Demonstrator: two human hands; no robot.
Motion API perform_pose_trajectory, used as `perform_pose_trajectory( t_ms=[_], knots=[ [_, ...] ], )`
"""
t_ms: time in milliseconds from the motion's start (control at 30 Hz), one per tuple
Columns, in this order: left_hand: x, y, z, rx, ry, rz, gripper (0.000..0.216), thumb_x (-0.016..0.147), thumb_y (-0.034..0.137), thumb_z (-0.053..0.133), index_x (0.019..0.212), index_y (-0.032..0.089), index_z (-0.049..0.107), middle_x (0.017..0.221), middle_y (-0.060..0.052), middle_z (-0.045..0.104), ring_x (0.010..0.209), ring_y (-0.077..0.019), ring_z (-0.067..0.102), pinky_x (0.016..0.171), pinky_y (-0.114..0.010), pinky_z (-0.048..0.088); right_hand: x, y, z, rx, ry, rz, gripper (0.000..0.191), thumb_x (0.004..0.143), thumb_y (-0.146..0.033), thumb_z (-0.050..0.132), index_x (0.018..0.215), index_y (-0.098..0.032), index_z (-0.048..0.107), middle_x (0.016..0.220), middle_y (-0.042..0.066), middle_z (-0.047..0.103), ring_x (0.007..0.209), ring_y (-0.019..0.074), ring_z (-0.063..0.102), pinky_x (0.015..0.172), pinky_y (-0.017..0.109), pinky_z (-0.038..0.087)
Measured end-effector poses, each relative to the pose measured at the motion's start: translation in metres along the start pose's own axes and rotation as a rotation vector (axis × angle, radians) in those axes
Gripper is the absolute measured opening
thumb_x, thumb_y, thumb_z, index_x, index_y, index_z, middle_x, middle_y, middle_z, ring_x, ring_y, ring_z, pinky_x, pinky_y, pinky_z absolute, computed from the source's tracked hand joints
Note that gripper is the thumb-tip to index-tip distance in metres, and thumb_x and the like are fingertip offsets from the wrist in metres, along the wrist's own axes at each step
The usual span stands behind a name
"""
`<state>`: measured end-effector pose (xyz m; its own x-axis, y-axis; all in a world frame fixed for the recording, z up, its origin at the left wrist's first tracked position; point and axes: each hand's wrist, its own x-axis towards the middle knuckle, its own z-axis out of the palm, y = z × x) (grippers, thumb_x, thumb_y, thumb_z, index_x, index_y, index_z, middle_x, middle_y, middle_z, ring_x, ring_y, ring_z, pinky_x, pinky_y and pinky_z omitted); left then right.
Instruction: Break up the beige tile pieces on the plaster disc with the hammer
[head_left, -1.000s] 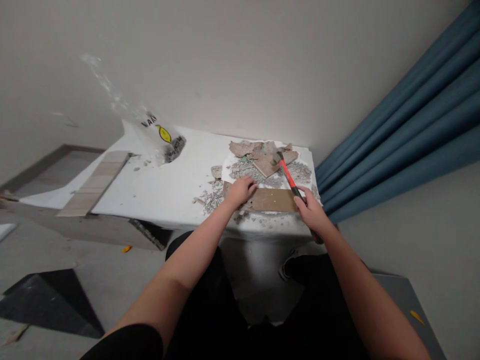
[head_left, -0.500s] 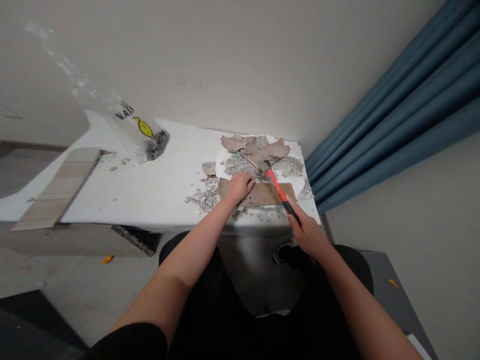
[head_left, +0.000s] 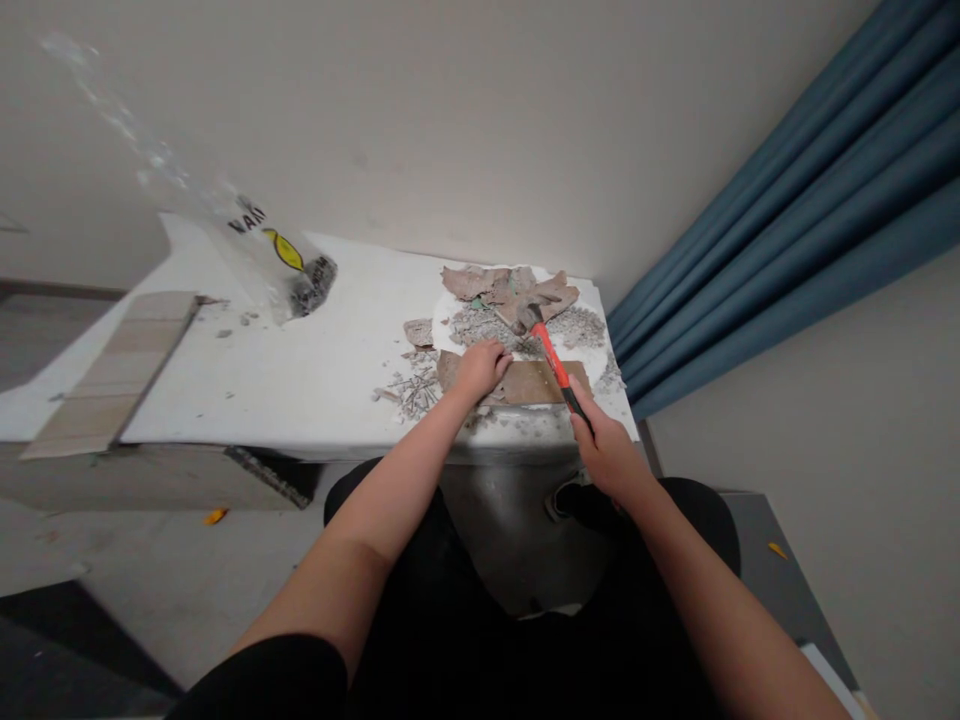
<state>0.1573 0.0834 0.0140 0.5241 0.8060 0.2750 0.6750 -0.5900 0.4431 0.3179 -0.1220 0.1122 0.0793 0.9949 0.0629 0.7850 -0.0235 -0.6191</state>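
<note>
My right hand [head_left: 607, 447] grips the black end of a red-and-black handled hammer [head_left: 552, 355]. The hammer's metal head is over the grey rubble [head_left: 577, 328] on a white round surface. My left hand [head_left: 482, 370] lies on the left part of a brown flat piece of board [head_left: 544, 383]. Its fingers are curled together near the rubble, and anything between them is hidden. Behind the hammer head lie torn brown sheets [head_left: 480, 285], with a small green bit among them. To the left of my left hand is a pile of thin grey nail-like pieces and crumbs [head_left: 420, 393].
A clear plastic bag [head_left: 255, 250] with dark grey contents stands on the white-covered table [head_left: 330, 370]. A wood-patterned plank [head_left: 124, 370] crosses the table's left end. Blue curtains [head_left: 795, 200] hang at the right, close to the table, and a wall is behind.
The hammer head has risen slightly and tilted, with my right hand shifting a little up and left. My left hand stays in place. The view has shifted slightly.
</note>
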Motion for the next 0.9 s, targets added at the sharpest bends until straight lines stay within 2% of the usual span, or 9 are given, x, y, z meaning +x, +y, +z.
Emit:
perform_pose_trajectory(
  t_ms=[133,267,433,600,700,767,900],
  knots=[
    [0.0001,0.0007,-0.0009,-0.009,-0.002,-0.011,0.024,0.096,0.034,0.05,0.089,0.018,0.067,0.098,-0.01,0.069,0.095,-0.0242,0.061,0.084,-0.035,0.045,-0.0012,-0.0015,-0.0009,-0.029,-0.024,-0.005,0.06,0.097,-0.026,0.038,0.157,-0.018,0.036,0.141,0.011,0.06,0.127,0.0287,0.059,0.104,0.045,0.048],
    [0.0002,0.0003,-0.0007,-0.026,-0.005,-0.013,0.025,0.096,0.034,0.049,0.088,0.018,0.067,0.098,-0.011,0.068,0.096,-0.0248,0.06,0.085,-0.035,0.045,-0.0034,-0.0018,-0.0002,-0.011,0.017,-0.026,0.061,0.099,-0.028,0.036,0.159,-0.017,0.031,0.149,0.012,0.052,0.133,0.0283,0.054,0.107,0.044,0.047],
    [0.0003,-0.0017,0.0013,-0.029,-0.005,-0.011,0.023,0.095,0.033,0.05,0.089,0.018,0.067,0.098,-0.011,0.068,0.097,-0.025,0.06,0.085,-0.035,0.045,-0.004,-0.0024,-0.0003,-0.012,-0.016,0.009,0.06,0.098,-0.027,0.037,0.158,-0.018,0.034,0.139,0.012,0.062,0.13,0.0288,0.057,0.107,0.047,0.047],
    [0.0005,-0.0027,0.0026,-0.026,-0.001,-0.007,0.022,0.095,0.033,0.051,0.089,0.018,0.066,0.098,-0.011,0.068,0.097,-0.0249,0.061,0.086,-0.035,0.046,-0.0038,-0.0074,-0.0025,-0.002,0.02,-0.018,0.062,0.099,-0.027,0.036,0.159,-0.018,0.03,0.15,0.011,0.052,0.132,0.0285,0.054,0.106,0.045,0.047],
    [0.0003,-0.0024,0.0024,-0.019,-0.005,-0.02,0.021,0.095,0.034,0.052,0.087,0.019,0.066,0.098,-0.01,0.068,0.096,-0.0249,0.061,0.084,-0.035,0.046,-0.004,-0.0075,0.0006,-0.022,-0.036,0.025,0.061,0.098,-0.026,0.036,0.158,-0.016,0.034,0.14,0.014,0.061,0.126,0.0307,0.059,0.103,0.048,0.049],
    [0.0002,-0.0021,0.002,-0.023,-0.002,-0.023,0.022,0.094,0.034,0.052,0.087,0.019,0.065,0.098,-0.01,0.068,0.096,-0.0248,0.061,0.083,-0.034,0.046,-0.004,-0.0071,0.0019,-0.037,-0.024,0.038,0.061,0.098,-0.027,0.036,0.158,-0.017,0.034,0.134,0.014,0.065,0.122,0.0309,0.062,0.101,0.047,0.05],
    [0.0001,-0.0014,0.001,-0.037,-0.011,-0.02,0.022,0.095,0.034,0.052,0.087,0.019,0.066,0.099,-0.01,0.068,0.097,-0.0244,0.06,0.084,-0.034,0.045,-0.0034,-0.0065,0.0017,-0.039,-0.001,0.02,0.062,0.098,-0.027,0.036,0.159,-0.016,0.031,0.139,0.015,0.061,0.122,0.0298,0.062,0.102,0.044,0.049]
  ],
)
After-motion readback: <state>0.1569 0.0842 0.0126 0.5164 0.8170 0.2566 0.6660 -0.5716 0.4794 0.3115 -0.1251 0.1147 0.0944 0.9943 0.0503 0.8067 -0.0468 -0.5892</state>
